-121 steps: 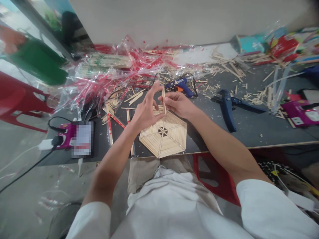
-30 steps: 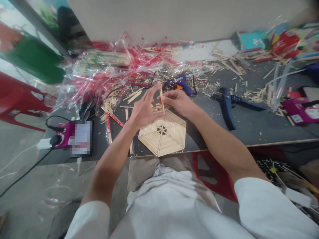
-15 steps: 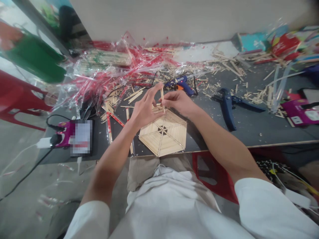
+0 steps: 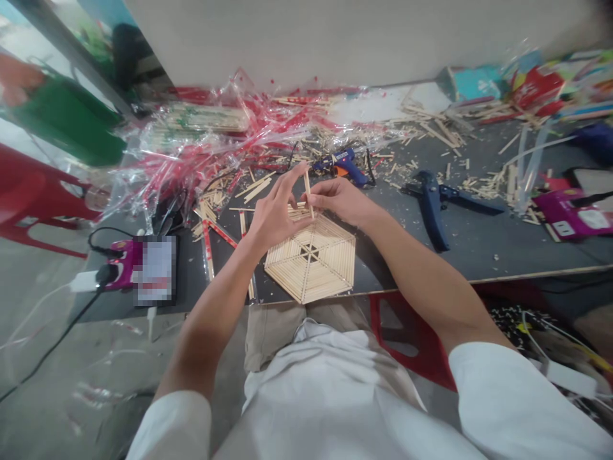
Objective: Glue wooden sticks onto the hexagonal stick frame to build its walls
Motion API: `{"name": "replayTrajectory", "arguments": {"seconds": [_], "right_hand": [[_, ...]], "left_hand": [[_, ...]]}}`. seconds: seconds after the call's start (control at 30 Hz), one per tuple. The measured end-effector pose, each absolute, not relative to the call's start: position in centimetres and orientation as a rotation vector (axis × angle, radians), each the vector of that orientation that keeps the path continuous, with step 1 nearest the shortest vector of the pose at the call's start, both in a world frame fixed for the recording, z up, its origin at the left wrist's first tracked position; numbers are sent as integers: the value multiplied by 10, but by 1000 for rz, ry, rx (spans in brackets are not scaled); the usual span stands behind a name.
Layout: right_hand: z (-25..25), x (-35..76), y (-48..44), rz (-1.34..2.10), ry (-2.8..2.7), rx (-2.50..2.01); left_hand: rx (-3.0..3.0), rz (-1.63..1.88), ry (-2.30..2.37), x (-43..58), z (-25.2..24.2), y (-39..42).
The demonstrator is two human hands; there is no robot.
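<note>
A thin wooden stick point(image 4: 307, 183) stands nearly upright above the far edge of a hexagonal panel point(image 4: 330, 271) made of light sticks, with spokes and a small dark gap in its centre. My left hand point(image 4: 275, 217) spans the stick, index fingertip at its top and thumb at its lower end. Lower down, the fingers of my right hand point(image 4: 341, 197) pinch it near the middle. The panel lies flat at the table's front edge, its far left part hidden by my left hand. Just beyond my hands rests a blue glue gun point(image 4: 352, 171).
Dark blue cutters point(image 4: 433, 211) lie to the right, near scattered stick offcuts point(image 4: 440, 131). Crumpled red and clear plastic wrap point(image 4: 211, 144) covers the back left. A blurred-out phone point(image 4: 156, 271) and a purple power strip point(image 4: 123, 265) with cables sit at the left edge.
The view has shifted slightly. The stick leans a little more to the left at its top; both hands keep almost the same hold on it, and the panel stays in place.
</note>
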State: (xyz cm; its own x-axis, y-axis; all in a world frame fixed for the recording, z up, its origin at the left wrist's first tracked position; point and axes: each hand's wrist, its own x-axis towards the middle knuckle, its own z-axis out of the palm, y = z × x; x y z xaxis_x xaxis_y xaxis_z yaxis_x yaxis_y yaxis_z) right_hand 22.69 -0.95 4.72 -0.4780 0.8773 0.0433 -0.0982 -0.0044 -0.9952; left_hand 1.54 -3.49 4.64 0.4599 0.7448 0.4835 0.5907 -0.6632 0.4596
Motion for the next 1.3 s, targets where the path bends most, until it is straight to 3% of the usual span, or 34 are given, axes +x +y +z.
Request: {"name": "replayTrajectory", "arguments": {"seconds": [1.3], "right_hand": [[56, 229, -12, 1485, -1620, -860]], "left_hand": [[2479, 1030, 1139, 17, 46, -37]]}}
